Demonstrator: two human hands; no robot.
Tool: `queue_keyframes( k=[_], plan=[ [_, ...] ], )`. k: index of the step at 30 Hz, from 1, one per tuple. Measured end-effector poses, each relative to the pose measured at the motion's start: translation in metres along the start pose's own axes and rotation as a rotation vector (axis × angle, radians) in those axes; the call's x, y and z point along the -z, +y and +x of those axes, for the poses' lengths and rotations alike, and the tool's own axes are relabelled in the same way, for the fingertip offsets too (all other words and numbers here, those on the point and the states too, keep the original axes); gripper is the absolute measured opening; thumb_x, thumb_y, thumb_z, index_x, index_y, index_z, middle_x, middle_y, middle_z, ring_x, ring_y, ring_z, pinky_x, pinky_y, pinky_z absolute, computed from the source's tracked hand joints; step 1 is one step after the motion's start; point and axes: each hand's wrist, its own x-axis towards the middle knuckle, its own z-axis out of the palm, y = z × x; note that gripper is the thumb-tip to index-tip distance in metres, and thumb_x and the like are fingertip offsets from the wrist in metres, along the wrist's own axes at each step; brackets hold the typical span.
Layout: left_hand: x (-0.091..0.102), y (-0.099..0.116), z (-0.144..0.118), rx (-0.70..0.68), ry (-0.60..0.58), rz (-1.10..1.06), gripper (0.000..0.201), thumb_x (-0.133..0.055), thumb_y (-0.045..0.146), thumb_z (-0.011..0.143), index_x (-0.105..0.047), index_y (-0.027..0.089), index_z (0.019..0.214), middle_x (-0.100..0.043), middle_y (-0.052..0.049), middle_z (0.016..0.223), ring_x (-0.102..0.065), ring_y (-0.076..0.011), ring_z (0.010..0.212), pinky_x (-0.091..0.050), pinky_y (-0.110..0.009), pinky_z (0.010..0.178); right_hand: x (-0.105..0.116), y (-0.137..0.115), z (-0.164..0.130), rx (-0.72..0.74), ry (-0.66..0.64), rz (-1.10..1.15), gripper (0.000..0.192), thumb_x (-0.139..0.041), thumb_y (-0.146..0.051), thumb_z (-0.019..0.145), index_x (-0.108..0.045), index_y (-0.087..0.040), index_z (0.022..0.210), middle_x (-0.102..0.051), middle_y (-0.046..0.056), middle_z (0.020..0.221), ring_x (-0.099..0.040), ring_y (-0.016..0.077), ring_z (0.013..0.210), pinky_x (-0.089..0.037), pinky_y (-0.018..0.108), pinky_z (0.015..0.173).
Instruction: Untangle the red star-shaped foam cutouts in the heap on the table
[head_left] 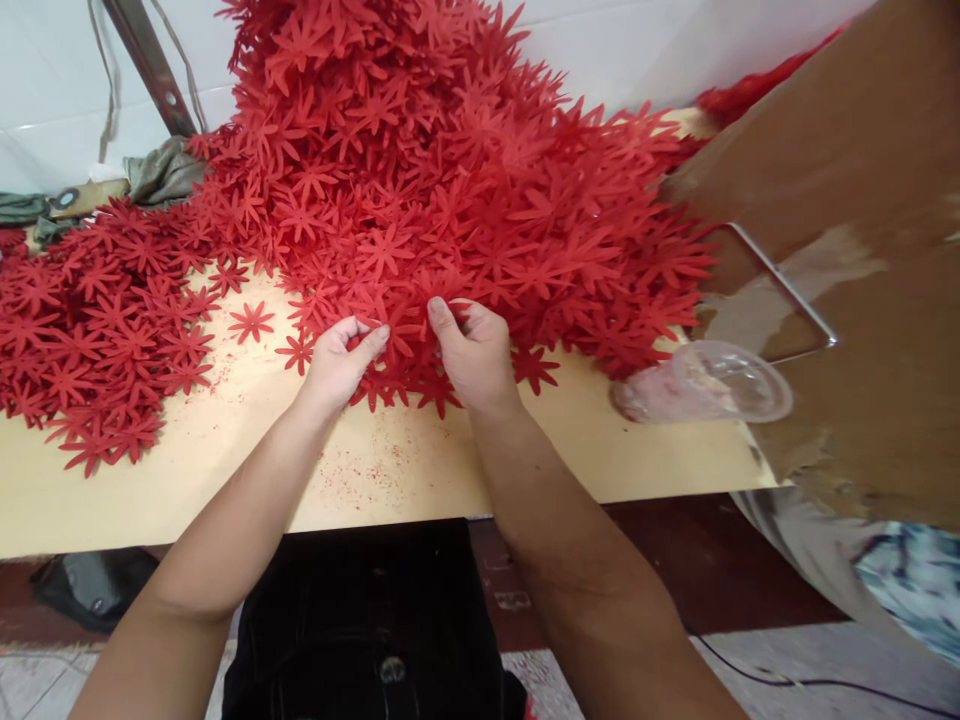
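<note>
A tall heap of red flower-shaped cutouts [390, 190] with narrow petals covers the back of the table. At its front edge, my left hand [341, 365] pinches a red flower cutout between thumb and forefinger. My right hand [480, 355], a little to the right, is closed with thumb against forefinger on another piece of red cutout. Behind the fingers the red pieces blend together, so their outlines are hard to separate. Just left of my left hand, a single flower cutout [252, 322] lies flat on the wood.
A second pile of red cutouts [97, 330] spreads over the left of the pale table [420, 470]. A clear plastic cup [750, 385] lies on its side at the right, beside a brown board [847, 200] with a metal handle [784, 285]. Grey-green cloth [165, 170] sits behind.
</note>
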Motion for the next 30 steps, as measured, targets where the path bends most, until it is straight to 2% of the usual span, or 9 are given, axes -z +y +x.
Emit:
queue_keyframes(
  k=[4,8,11,16,21,23,26,28,30],
  plan=[
    [0.0,0.004,-0.002,-0.004,-0.014,0.021,0.03,-0.076,0.038,0.067,-0.055,0.017,0.064,-0.055,0.006,0.054,-0.048,-0.0043,0.049,-0.041,-0.02,0.054,-0.002,0.008,0.002,0.024,-0.062,0.003,0.049,-0.06,-0.068,0.07,-0.052,-0.02,0.064,-0.045,-0.003,0.057,-0.042,0.0083,0.054,-0.038,0.025,0.051],
    [0.0,0.004,-0.002,-0.008,-0.016,-0.049,0.039,-0.079,0.047,0.059,-0.059,0.017,0.075,-0.066,0.003,0.068,-0.056,-0.0063,0.057,-0.046,-0.021,0.06,-0.001,0.013,0.004,0.084,0.007,-0.02,0.041,-0.065,-0.061,0.069,-0.06,-0.02,0.075,-0.055,0.002,0.075,-0.051,0.0117,0.066,-0.046,0.029,0.062],
    [0.001,0.001,0.0,0.008,-0.005,-0.053,0.04,-0.081,0.046,0.057,-0.059,0.017,0.074,-0.067,0.003,0.067,-0.057,-0.0062,0.059,-0.047,-0.021,0.061,0.0,0.012,0.003,0.07,0.0,0.024,0.037,-0.07,-0.054,0.069,-0.063,-0.022,0.084,-0.06,0.002,0.079,-0.053,0.0118,0.065,-0.048,0.03,0.063],
    [0.0,0.001,0.001,0.022,0.019,-0.053,0.033,-0.082,0.03,0.057,-0.056,0.018,0.074,-0.063,0.007,0.061,-0.056,-0.0042,0.052,-0.046,-0.019,0.057,0.001,0.009,0.002,0.101,0.067,0.033,0.027,-0.065,-0.047,0.076,-0.055,-0.022,0.071,-0.051,-0.003,0.06,-0.044,0.0091,0.053,-0.042,0.026,0.052],
    [-0.001,0.004,0.0,0.054,0.02,0.003,0.024,-0.074,0.027,0.071,-0.051,0.018,0.069,-0.055,0.008,0.049,-0.047,-0.003,0.041,-0.038,-0.018,0.047,0.005,0.014,0.006,0.166,0.161,-0.007,0.03,-0.061,-0.047,0.081,-0.053,-0.022,0.069,-0.047,-0.004,0.06,-0.044,0.0084,0.053,-0.043,0.026,0.054],
    [-0.002,0.004,0.0,0.067,0.057,0.062,0.026,-0.072,0.028,0.074,-0.049,0.019,0.066,-0.051,0.009,0.045,-0.042,-0.0025,0.038,-0.033,-0.018,0.042,0.005,0.017,0.008,0.175,0.16,-0.017,0.028,-0.062,-0.05,0.08,-0.057,-0.022,0.077,-0.055,-0.001,0.068,-0.053,0.0107,0.062,-0.049,0.028,0.062],
    [-0.002,0.005,-0.001,0.07,0.083,0.104,0.03,-0.072,0.03,0.074,-0.047,0.019,0.064,-0.051,0.008,0.045,-0.043,-0.0026,0.039,-0.032,-0.018,0.043,0.005,0.018,0.007,0.174,0.083,-0.054,0.036,-0.063,-0.054,0.078,-0.063,-0.024,0.098,-0.065,0.005,0.097,-0.063,0.0171,0.088,-0.054,0.036,0.081],
    [-0.003,0.005,-0.001,0.065,0.089,0.103,0.031,-0.073,0.03,0.073,-0.046,0.018,0.063,-0.052,0.008,0.048,-0.044,-0.0029,0.041,-0.033,-0.018,0.044,0.003,0.015,0.004,0.201,0.03,-0.078,0.043,-0.062,-0.056,0.077,-0.062,-0.025,0.108,-0.062,0.008,0.118,-0.06,0.0206,0.11,-0.051,0.04,0.095],
    [-0.004,0.005,-0.002,0.066,0.096,0.106,0.031,-0.073,0.029,0.073,-0.045,0.018,0.062,-0.05,0.008,0.048,-0.041,-0.0028,0.041,-0.032,-0.018,0.044,0.001,0.011,-0.001,0.233,-0.045,-0.081,0.044,-0.061,-0.056,0.078,-0.063,-0.025,0.11,-0.059,0.009,0.125,-0.055,0.0217,0.12,-0.046,0.042,0.103]
  ],
)
